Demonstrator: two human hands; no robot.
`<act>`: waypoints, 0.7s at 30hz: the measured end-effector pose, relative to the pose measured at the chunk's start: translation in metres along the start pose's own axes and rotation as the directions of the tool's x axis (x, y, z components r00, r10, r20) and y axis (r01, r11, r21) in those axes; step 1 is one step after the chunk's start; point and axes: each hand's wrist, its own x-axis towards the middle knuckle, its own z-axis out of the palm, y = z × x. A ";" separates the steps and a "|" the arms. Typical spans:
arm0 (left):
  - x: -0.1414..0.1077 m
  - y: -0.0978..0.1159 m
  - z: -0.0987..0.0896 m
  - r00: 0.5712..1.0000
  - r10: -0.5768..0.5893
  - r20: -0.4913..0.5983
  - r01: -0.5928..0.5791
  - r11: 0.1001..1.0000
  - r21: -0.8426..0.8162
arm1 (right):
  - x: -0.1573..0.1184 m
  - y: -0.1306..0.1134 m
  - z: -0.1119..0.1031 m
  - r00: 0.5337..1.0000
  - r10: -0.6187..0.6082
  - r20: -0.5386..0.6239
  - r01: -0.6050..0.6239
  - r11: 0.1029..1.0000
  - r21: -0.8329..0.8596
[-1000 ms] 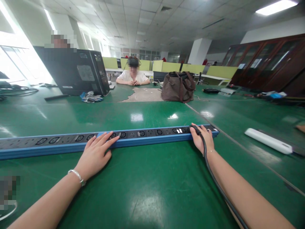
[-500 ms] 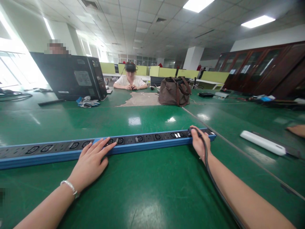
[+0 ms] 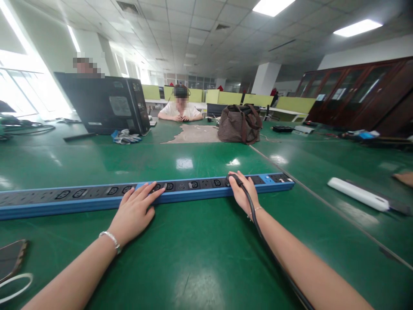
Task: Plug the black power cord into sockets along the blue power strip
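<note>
A long blue power strip (image 3: 193,197) with black sockets lies across the green table (image 3: 180,249). My left hand (image 3: 135,211) rests on it left of the middle, fingers spread and flat, holding nothing. Nearer the strip's right end, my right hand (image 3: 243,191) is closed round a black plug (image 3: 235,177) at the sockets. Whether the plug is seated in a socket cannot be made out. Its black cable (image 3: 258,224) runs over my right wrist and down to the bottom edge.
Behind stand a black computer case (image 3: 112,105), gloves (image 3: 125,137) and a brown bag (image 3: 240,124). A person (image 3: 180,107) sits opposite. At right lies a white bar (image 3: 358,194), with another person's hand (image 3: 405,178) beyond. A phone (image 3: 13,258) is at lower left.
My right hand has moved left along the strip with the plug, uncovering a blue section near the right end. My left hand stays on the strip. The view has shifted slightly left.
</note>
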 end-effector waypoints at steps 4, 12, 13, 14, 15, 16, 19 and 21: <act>0.000 0.001 -0.001 1.000 0.001 0.000 -0.001 1.000 -0.021 | 0.002 -0.006 0.007 0.995 0.077 -0.056 -0.080 0.996 -0.045; 0.000 0.002 -0.001 1.000 -0.004 -0.005 0.003 0.999 -0.051 | -0.001 -0.011 0.012 0.987 0.061 -0.149 -0.080 0.989 -0.123; 0.000 0.002 -0.001 1.000 -0.003 -0.005 0.003 0.999 -0.051 | -0.001 -0.011 0.012 0.987 0.063 -0.148 -0.082 0.989 -0.125; 0.000 0.002 0.000 1.000 -0.003 -0.004 0.003 0.999 -0.052 | -0.001 -0.011 0.012 0.987 0.071 -0.141 -0.089 0.988 -0.126; 0.000 0.002 -0.001 1.000 -0.004 -0.003 0.003 0.998 -0.055 | -0.001 -0.010 0.011 0.988 0.082 -0.128 -0.098 0.987 -0.125; 0.000 0.002 -0.001 1.000 -0.005 -0.003 0.005 0.998 -0.058 | 0.000 -0.010 0.011 0.989 0.096 -0.113 -0.110 0.986 -0.125; 0.000 0.003 -0.002 1.000 -0.006 0.001 0.006 0.998 -0.067 | 0.001 -0.006 0.012 0.992 0.102 -0.079 -0.113 0.983 -0.142; 0.000 0.004 -0.003 1.000 -0.010 0.000 0.010 0.997 -0.073 | 0.001 -0.003 0.014 0.994 0.068 -0.084 -0.082 0.982 -0.170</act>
